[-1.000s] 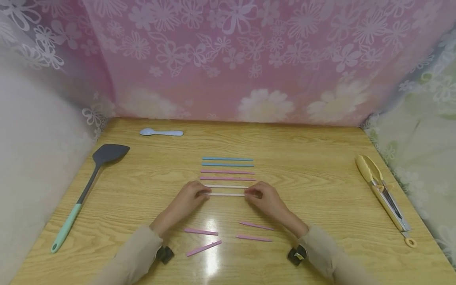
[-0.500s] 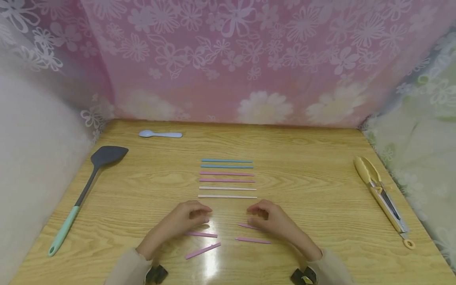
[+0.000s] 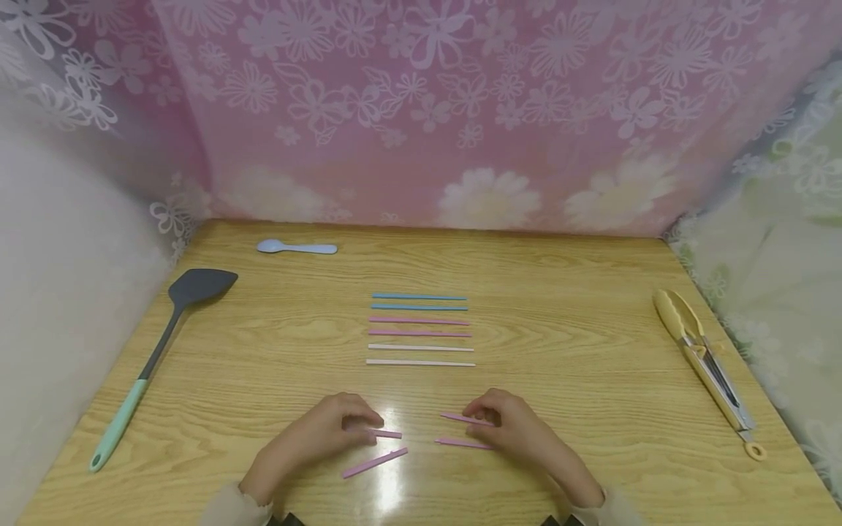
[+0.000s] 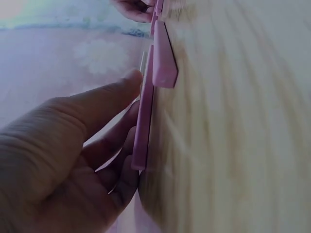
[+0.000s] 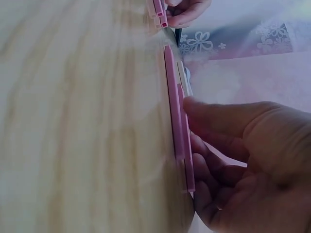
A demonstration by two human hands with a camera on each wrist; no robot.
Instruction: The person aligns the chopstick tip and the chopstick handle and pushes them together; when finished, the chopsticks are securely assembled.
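My left hand (image 3: 338,427) is low over a pink chopstick half (image 3: 389,435), thumb and fingers on either side of it with a gap showing. A second left half (image 3: 375,463) lies slanted in front. My right hand (image 3: 509,424) is likewise around the rear right half (image 3: 455,417), fingers bent and thumb apart from them. The front right half (image 3: 457,442) runs partly under that hand. In the right wrist view, my right fingers (image 5: 199,145) are close against the pink pieces; contact is unclear. The left wrist view shows my left thumb (image 4: 131,80) beside the piece.
Beyond the hands lie blue chopsticks (image 3: 419,307), pink chopsticks (image 3: 419,333) and white chopsticks (image 3: 421,362) in parallel rows. A turner (image 3: 161,343) is at the left, a pale spoon (image 3: 299,248) at the back left and yellow tongs (image 3: 710,365) at the right of the wooden table (image 3: 572,314).
Both hands have let go of the white chopsticks, leaving them in the row. They have drawn back toward the body and come down around the pink halves, which have not visibly moved.
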